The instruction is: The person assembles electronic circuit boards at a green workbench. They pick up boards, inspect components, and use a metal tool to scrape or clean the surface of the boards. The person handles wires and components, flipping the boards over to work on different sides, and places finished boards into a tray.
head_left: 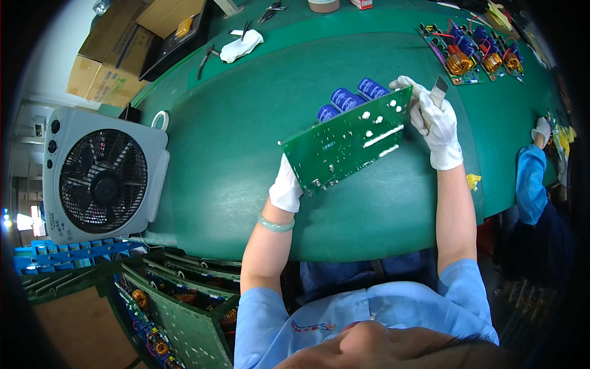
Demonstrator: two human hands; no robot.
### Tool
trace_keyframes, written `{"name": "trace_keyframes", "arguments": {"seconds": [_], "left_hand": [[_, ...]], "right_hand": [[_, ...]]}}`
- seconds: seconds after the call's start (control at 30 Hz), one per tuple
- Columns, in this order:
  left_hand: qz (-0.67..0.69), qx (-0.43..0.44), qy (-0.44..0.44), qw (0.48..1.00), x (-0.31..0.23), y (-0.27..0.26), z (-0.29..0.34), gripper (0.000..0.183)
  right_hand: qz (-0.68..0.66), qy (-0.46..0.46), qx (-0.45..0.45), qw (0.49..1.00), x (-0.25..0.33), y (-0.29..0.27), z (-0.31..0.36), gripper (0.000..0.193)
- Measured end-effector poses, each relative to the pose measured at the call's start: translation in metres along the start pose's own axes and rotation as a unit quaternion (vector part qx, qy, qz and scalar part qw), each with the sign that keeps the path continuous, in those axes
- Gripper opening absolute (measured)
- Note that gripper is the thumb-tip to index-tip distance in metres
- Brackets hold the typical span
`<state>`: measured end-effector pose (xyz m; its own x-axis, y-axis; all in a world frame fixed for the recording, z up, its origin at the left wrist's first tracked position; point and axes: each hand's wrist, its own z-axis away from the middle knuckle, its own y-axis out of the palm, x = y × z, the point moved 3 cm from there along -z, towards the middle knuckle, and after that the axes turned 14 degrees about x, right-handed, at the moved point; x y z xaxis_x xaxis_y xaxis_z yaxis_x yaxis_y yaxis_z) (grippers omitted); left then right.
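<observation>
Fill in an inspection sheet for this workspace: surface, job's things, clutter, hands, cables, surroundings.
Surface: green tabletop, slightly shiny.
Job's things: green circuit board, held tilted, blue cylinders on its far side; flat grey piece.
Clutter: white bundle toward the far edge; yellow scrap at right.
Hands: gloved; left hand at the board's lower-left corner, fingers hidden; right hand at its right end, holding the grey piece.
Cables: red wires on coil boards, upper right.
Surroundings: fan at left; cardboard boxes; another person's hand, far right.
</observation>
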<state>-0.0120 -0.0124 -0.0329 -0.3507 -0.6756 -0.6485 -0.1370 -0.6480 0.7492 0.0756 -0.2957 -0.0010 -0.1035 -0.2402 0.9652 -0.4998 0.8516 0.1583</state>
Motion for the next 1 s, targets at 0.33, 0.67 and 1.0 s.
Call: {"name": "trace_keyframes", "arguments": {"seconds": [0.33,0.67,1.0], "left_hand": [[-0.765,0.006,0.326,0.556,-0.035,0.053,0.018,0.005],[-0.727,0.015,0.178,0.663,-0.053,0.030,0.017,0.016],[-0.343,-0.282,0.322,0.836,-0.103,-0.015,0.043,0.037]], "right_hand": [[-0.067,-0.050,-0.080,0.993,0.008,-0.020,-0.005,0.053],[-0.032,-0.038,-0.096,0.994,-0.002,-0.024,-0.007,0.049],[0.297,0.019,-0.123,0.947,-0.023,0.010,-0.013,0.025]]}}
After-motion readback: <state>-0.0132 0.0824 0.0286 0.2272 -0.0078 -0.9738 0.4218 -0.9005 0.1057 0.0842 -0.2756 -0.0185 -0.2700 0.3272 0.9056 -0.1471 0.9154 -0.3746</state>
